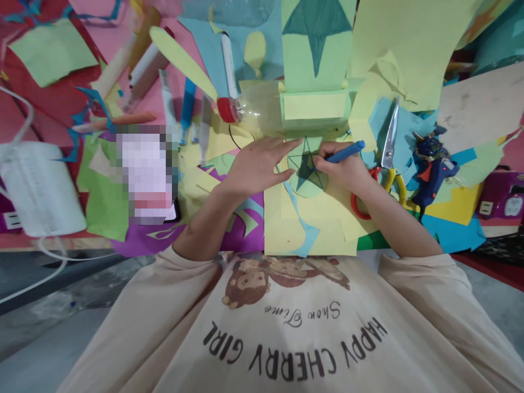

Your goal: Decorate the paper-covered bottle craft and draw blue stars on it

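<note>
My right hand is closed around a blue marker, its tip hidden by my fingers at a drawn star. The star is outlined on a round, light green paper piece, with its middle and lower-left point coloured dark green. Lying over the left side of this piece, my left hand has its forefinger and thumb stretched apart and holds nothing. Pale yellow paper lies beneath. Just beyond my hands, a clear plastic bottle with a red cap lies on its side.
Scissors with red and yellow handles lie right of my right hand, beside a blue glue gun. On the left are a phone and a white corded device. Beyond the bottle stands a card with a dark green star.
</note>
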`<state>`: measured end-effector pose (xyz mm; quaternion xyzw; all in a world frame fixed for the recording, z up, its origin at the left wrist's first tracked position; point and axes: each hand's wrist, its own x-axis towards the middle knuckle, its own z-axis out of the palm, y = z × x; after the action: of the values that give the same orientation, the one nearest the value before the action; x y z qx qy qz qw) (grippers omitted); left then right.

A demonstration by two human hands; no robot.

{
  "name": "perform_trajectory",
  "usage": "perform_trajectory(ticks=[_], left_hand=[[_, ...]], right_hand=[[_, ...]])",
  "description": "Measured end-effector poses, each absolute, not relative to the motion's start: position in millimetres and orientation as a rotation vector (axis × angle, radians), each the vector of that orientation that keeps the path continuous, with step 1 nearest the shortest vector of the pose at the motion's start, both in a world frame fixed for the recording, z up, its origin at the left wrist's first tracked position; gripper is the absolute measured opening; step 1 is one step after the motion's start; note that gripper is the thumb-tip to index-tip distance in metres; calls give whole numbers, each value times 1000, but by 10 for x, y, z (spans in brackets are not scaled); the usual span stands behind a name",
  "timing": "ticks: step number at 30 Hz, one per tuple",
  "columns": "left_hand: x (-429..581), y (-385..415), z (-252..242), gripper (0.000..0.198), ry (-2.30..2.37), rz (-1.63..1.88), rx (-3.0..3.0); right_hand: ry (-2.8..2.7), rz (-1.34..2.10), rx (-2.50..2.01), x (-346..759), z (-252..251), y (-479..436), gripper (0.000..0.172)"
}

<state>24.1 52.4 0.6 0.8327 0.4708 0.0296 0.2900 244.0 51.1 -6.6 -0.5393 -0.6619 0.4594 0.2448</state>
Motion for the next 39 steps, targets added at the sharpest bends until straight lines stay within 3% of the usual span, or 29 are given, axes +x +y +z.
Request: perform_trajectory(ticks=[39], left_hand=[[239, 520, -8, 63, 1262, 93, 2225]], right_hand=[[-1718, 1363, -1444, 2484, -100, 551, 35]])
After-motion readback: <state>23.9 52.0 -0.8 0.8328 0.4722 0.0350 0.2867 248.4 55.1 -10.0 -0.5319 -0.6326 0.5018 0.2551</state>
